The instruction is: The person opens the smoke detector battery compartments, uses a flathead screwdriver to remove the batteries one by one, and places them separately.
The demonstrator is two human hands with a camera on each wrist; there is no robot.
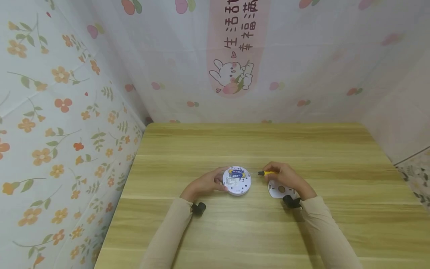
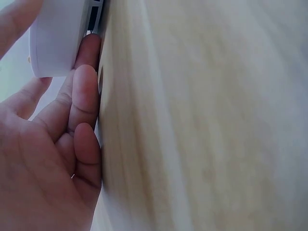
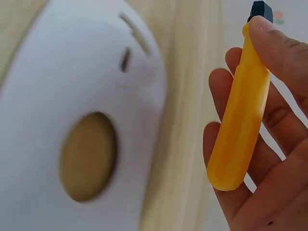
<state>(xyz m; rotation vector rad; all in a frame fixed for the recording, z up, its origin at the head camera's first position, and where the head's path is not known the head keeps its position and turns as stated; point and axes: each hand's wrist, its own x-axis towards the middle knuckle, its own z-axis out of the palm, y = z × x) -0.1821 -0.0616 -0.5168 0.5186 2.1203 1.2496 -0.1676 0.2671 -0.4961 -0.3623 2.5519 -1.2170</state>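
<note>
Now the round white device [image 1: 237, 181] sits between left-hand fingers [image 1: 215, 178].

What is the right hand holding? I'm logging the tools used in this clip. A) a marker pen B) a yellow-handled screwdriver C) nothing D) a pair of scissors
B: the right hand grips a yellow-handled screwdriver, its tip pointed toward the round white device that the left hand holds on the table.

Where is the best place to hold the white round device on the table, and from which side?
Hold the white round device by its curved rim, coming from the left, as the left hand does. It lies flat, and the screwdriver in the right hand approaches from the right.
</note>
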